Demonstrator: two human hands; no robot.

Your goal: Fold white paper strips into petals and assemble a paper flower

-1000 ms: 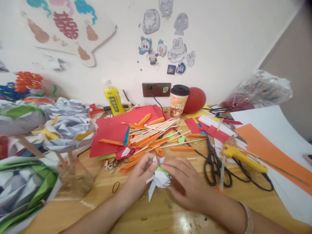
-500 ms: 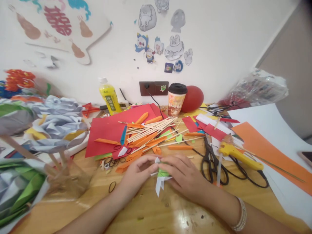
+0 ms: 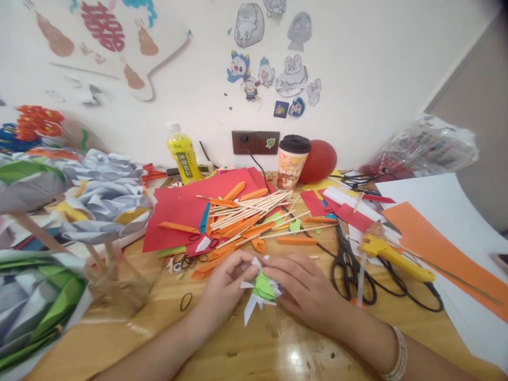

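Note:
Between my hands is a small folded paper piece [image 3: 263, 287], green in the middle with white pointed flaps sticking out around it. My left hand [image 3: 230, 280] grips its left side, thumb on top near the upper white point. On the right side, my right hand [image 3: 304, 283] holds it with fingers curled over the edge; a beaded bracelet is on that wrist. Both hands are low over the wooden table [image 3: 222, 344]. Just beyond them lie folded orange paper strips [image 3: 234, 227] and a pile of thin wooden sticks [image 3: 254, 207].
Black scissors [image 3: 346, 264] and a yellow glue gun [image 3: 397, 257] with its cord lie at right, beside orange paper [image 3: 432, 243] and white sheets. Large paper flowers [image 3: 107, 203] stand at left. A yellow bottle [image 3: 184, 156], a lidded cup [image 3: 292, 161] and a red balloon [image 3: 321, 161] line the wall.
The folded paper has turned in my hands, so more of its green middle and white flaps now show. The view has shifted slightly; both hands keep their hold.

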